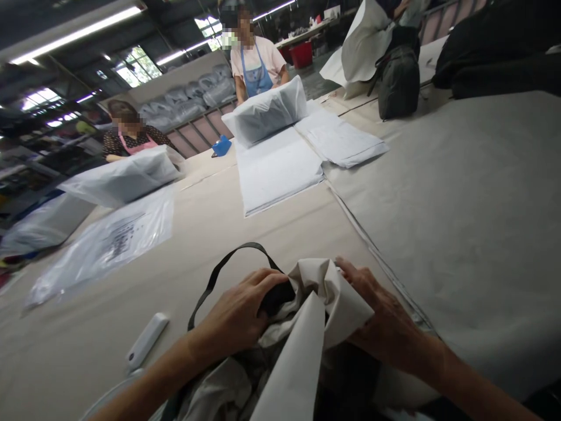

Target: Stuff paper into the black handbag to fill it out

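My left hand point(236, 316) grips the dark opening of a black bag point(274, 301) at the table's near edge, fingers curled over its rim. My right hand point(385, 324) presses crumpled white paper point(324, 298) into or against that bag. A black strap point(228, 263) loops up from the bag across the table. More white paper point(289, 374) folds down toward me over the bag.
A small white device point(146, 340) lies left of my left hand. Clear plastic bags point(105, 245) lie at left, stacks of white sheets point(276, 169) ahead. Two other people work on wrapped bundles point(267, 111) across the beige table point(460, 204). A grey backpack point(398, 82) stands far right.
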The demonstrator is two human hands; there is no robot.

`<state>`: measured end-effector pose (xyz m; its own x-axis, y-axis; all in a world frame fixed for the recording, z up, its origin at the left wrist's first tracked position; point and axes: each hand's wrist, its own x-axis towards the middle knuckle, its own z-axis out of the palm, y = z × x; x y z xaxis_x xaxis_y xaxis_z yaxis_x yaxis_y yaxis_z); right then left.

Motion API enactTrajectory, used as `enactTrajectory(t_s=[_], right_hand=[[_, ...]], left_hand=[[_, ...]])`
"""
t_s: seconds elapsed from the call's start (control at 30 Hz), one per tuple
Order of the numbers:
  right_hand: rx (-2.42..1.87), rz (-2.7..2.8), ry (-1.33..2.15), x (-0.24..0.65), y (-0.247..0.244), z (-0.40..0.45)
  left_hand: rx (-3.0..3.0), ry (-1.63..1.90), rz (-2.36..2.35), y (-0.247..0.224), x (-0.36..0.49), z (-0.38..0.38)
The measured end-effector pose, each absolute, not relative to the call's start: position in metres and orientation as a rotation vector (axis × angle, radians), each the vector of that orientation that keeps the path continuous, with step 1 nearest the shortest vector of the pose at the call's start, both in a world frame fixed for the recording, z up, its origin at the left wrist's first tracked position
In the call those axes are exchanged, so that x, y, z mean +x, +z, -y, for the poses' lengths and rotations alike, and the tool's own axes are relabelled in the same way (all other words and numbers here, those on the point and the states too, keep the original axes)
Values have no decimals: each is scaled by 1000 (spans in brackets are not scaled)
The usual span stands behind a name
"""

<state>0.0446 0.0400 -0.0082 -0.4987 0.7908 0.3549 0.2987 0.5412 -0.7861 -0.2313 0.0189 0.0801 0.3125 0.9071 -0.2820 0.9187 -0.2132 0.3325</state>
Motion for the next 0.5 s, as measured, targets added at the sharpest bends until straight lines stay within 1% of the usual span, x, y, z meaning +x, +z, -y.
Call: enactTrajectory(t_s=[0.1, 0.2, 0.3, 0.37, 0.5], right_hand=[[-703, 2243, 820, 39, -1, -46], [-522, 2389, 902, 32, 9, -47], [-506, 2397, 922, 22, 11, -43], [-613, 2386, 846, 13, 6, -40], [-1140, 2289, 605, -8, -7, -37]], left_hand=[[2244, -258, -1688, 80, -226, -30], [2323, -480, -1738, 77, -217, -47], [2364, -485, -1762, 72, -207, -65], [2385, -409, -1759, 68, -202, -73], [2423, -288, -1758, 60, -196, -75]])
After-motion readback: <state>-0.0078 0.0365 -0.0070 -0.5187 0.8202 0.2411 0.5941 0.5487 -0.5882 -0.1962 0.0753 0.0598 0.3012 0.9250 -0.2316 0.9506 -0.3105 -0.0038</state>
